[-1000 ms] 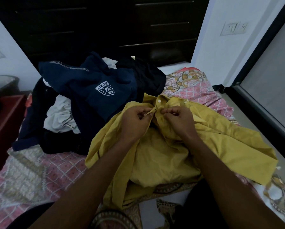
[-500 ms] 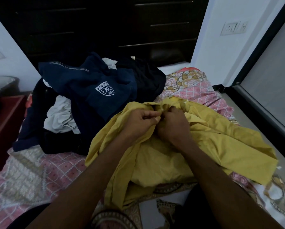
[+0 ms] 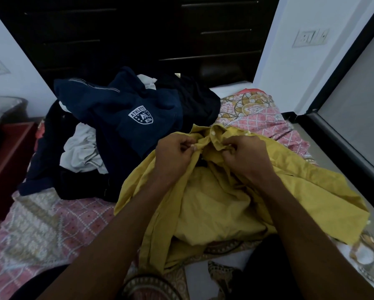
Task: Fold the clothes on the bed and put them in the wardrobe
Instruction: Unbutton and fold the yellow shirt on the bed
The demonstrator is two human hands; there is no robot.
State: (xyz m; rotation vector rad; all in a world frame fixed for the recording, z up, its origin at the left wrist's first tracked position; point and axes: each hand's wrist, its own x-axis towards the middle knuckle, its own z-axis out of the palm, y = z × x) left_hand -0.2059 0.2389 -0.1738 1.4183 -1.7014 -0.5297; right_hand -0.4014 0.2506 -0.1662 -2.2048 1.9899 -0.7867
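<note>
Nearest, at the near edge of the bed (image 3: 41, 224), toward its right side: yellow shirt (image 3: 214, 213), rumpled, front open. Farther up, at the collar end, 2 hands side by side, both clamped on cloth: left hand (image 3: 173, 156) pinching 1 front edge, right hand (image 3: 244, 156) pinching the other, a narrow gap between. Long axis of the shirt running from the grips back toward the near edge; neither hand nearer. Probably closing the front before folding. Beyond, far left: pile of dark clothes (image 3: 127, 118), unfolded. Farthest, past the bed's head: dark wardrobe (image 3: 116, 40).
</note>
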